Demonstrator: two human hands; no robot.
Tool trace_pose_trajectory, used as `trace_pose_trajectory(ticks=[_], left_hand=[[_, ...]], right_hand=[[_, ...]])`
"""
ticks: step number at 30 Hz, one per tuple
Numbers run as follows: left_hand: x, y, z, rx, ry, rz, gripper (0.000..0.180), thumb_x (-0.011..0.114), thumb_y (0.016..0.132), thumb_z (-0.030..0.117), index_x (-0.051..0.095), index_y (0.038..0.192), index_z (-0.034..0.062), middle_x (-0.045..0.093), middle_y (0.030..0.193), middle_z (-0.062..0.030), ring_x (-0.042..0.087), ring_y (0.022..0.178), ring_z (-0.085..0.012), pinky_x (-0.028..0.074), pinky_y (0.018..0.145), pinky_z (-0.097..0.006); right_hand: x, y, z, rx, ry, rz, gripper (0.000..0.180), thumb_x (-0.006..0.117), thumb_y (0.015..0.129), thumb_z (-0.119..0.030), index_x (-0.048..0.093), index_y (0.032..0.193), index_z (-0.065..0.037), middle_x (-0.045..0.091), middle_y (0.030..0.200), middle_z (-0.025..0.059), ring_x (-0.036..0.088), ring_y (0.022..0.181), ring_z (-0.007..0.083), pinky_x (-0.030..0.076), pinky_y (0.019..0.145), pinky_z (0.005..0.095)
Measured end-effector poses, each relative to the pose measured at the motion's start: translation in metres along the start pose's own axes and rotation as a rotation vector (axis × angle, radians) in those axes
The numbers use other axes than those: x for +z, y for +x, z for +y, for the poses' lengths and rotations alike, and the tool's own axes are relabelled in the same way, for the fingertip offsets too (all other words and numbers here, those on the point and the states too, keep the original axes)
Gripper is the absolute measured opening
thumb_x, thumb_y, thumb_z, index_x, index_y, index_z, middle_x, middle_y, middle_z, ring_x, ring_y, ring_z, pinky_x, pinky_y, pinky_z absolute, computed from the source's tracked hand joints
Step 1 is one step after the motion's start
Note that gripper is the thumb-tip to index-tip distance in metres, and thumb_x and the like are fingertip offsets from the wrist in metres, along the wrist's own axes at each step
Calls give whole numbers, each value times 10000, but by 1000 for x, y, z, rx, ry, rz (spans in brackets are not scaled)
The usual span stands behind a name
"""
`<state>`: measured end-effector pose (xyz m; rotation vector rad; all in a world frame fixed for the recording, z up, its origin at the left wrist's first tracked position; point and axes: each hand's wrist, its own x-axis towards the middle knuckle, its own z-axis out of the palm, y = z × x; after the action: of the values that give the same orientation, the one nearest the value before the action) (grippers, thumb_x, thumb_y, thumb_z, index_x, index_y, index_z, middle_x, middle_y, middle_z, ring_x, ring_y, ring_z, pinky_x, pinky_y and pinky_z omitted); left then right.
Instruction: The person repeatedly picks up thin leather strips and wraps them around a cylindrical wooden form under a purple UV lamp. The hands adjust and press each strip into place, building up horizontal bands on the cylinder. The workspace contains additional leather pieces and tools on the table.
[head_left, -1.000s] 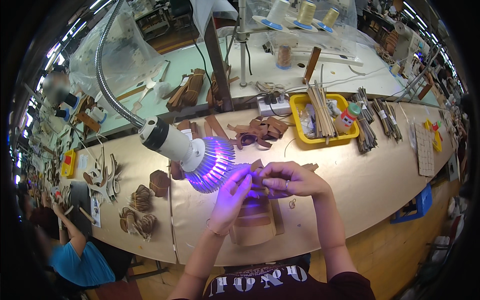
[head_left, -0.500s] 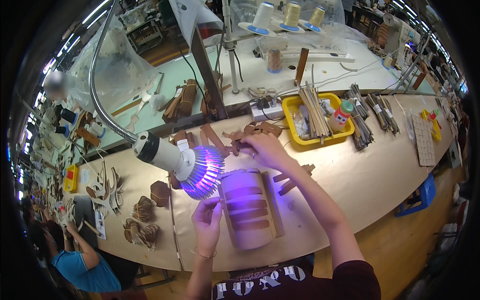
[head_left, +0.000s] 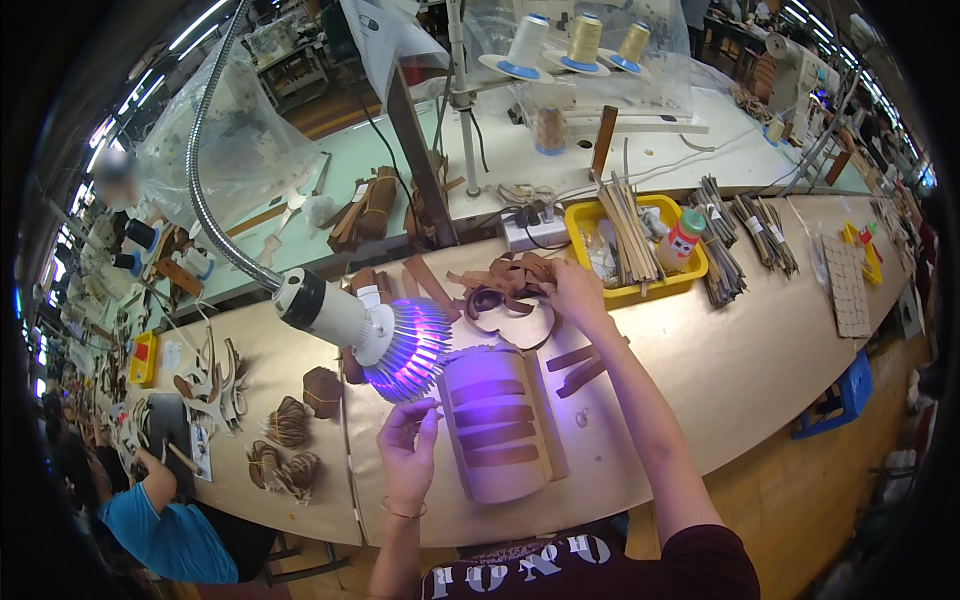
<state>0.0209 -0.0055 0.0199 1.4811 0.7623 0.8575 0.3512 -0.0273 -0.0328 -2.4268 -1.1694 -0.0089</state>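
Note:
Under the purple lamp lies a curved, drum-like board (head_left: 500, 478) with several brown leather strips (head_left: 495, 412) across it. My left hand (head_left: 408, 455) is at its upper left side, thumb and fingertips pinched; anything between them is too small to make out. My right hand (head_left: 578, 295) reaches to the right end of a tangled pile of brown leather strips (head_left: 515, 275), its fingers closed on a leather strip. One thin strip loops down from there onto the table. A few short strips (head_left: 580, 370) lie below my right forearm.
A lamp (head_left: 400, 345) on a bendable metal neck hangs close to my left hand. Beyond my right hand stand a yellow tray (head_left: 640, 292) with sticks and a bottle (head_left: 682, 240), and a power strip (head_left: 535, 232). Bundled brown pieces (head_left: 287, 422) lie left. A co-worker (head_left: 170, 530) sits far left.
My right hand has moved right and slightly down, drawing at the strip pile, and a thin loop has come out onto the table. The left hand has stayed nearly still.

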Motion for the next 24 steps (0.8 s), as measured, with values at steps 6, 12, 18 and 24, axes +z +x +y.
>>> trace_pose_trajectory(ticks=[6, 12, 18, 24], left_hand=[[3, -5, 3, -22, -20, -14, 136, 594, 902, 36, 611, 1026, -18, 652, 955, -65, 607, 878, -108, 474, 782, -251], [2, -6, 9, -61, -48, -8, 139, 592, 905, 35, 607, 1030, -25, 653, 957, -68, 611, 881, -110, 478, 799, -250], [16, -4, 14, -33, -75, -53, 141, 598, 901, 35, 613, 1029, -22, 653, 951, -66, 610, 885, -113, 479, 806, -256], [13, -12, 12, -4, 3, -71, 144, 594, 897, 28, 606, 1032, -21, 645, 963, -65, 599, 870, -119, 472, 789, -261]], right_hand=[[-1, 8, 8, 18, 527, 18, 238, 714, 813, -174, 654, 1002, -42, 673, 782, 87, 648, 696, 250, 513, 668, 347], [-15, 17, 27, 259, 1253, -176, 323, 741, 824, -192, 616, 1056, -6, 615, 747, -21, 526, 635, 26, 420, 585, 193], [1, 11, 25, 80, 634, 129, 432, 698, 826, -147, 522, 1212, -65, 628, 774, 53, 594, 667, 182, 445, 584, 306], [8, 9, 7, -220, -191, 248, 380, 620, 775, -101, 567, 1147, -159, 575, 998, 101, 541, 980, 258, 401, 772, 382]])
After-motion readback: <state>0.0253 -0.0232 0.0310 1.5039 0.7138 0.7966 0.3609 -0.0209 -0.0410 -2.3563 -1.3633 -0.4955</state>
